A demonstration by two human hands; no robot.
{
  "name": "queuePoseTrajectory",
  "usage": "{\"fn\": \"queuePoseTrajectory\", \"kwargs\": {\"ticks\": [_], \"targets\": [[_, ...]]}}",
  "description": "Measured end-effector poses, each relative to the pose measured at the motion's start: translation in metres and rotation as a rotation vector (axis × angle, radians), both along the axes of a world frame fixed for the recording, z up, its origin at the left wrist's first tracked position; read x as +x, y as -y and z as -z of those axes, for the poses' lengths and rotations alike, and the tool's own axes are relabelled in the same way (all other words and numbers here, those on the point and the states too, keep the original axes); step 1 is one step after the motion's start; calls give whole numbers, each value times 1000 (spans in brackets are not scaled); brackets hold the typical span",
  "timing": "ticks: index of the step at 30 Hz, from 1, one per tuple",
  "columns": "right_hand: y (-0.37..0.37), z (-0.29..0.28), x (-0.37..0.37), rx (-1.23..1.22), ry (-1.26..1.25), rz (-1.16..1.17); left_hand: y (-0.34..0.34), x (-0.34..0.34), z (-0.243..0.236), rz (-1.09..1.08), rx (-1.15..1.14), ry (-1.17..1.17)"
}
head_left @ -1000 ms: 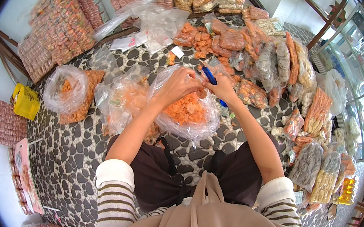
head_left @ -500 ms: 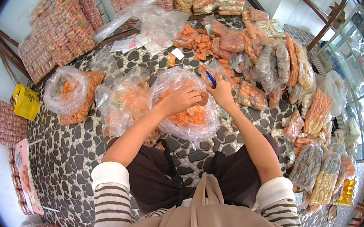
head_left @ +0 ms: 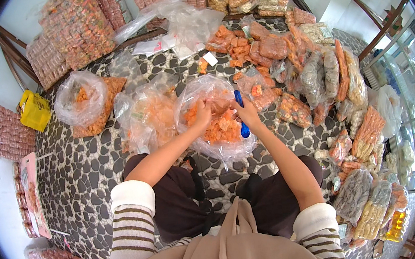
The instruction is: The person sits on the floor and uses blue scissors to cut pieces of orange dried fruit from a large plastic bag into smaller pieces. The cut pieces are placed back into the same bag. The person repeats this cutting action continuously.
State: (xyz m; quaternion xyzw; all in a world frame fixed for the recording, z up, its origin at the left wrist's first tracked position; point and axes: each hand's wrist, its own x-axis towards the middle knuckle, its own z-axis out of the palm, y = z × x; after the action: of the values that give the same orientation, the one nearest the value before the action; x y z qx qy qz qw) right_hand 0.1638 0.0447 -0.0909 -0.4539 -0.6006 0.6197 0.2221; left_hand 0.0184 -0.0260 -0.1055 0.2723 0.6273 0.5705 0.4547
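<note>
A large clear plastic bag (head_left: 238, 149) lies wide open on the floor in front of me, filled with loose orange snack pieces (head_left: 220, 130). Over its mouth both my hands are close together. My left hand (head_left: 202, 115) pinches one side of a small clear packet (head_left: 222, 106) with brownish-orange contents. At the packet's other side are the fingers of my right hand (head_left: 247, 113). A long blue tool (head_left: 244, 129) is held in that hand, pointing away from me and down toward me at its two ends; its exact kind is unclear.
Left of the bag lies another clear bag of orange pieces (head_left: 152, 115); farther left stands an open bag (head_left: 80, 98). Filled snack packs (head_left: 308, 72) crowd the right side. Large packed bundles (head_left: 76, 29) lean on the back wall. A glass cabinet (head_left: 409, 101) stands at right.
My left hand has drawn back toward the near left, uncovering the small packet. The blue tool has swung from slanting to nearly lengthwise in my right hand. The whole view has shifted slightly.
</note>
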Motion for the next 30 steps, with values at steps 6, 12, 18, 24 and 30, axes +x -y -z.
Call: {"fn": "queuePoseTrajectory", "kwargs": {"ticks": [6,12,18,24,30], "targets": [[13,1,-12,369,187,-36,-5,1,6,-34,-160,294],[7,5,-18,275,169,-17,-2,0,7,-12,-193,348],[-16,-3,-19,45,51,-21,3,-10,5,-7,-273,433],[-23,-5,-16,35,77,-83,2,-12,13,62,-291,343],[-25,-7,-13,259,228,-79,2,-9,-7,104,-292,343]]}}
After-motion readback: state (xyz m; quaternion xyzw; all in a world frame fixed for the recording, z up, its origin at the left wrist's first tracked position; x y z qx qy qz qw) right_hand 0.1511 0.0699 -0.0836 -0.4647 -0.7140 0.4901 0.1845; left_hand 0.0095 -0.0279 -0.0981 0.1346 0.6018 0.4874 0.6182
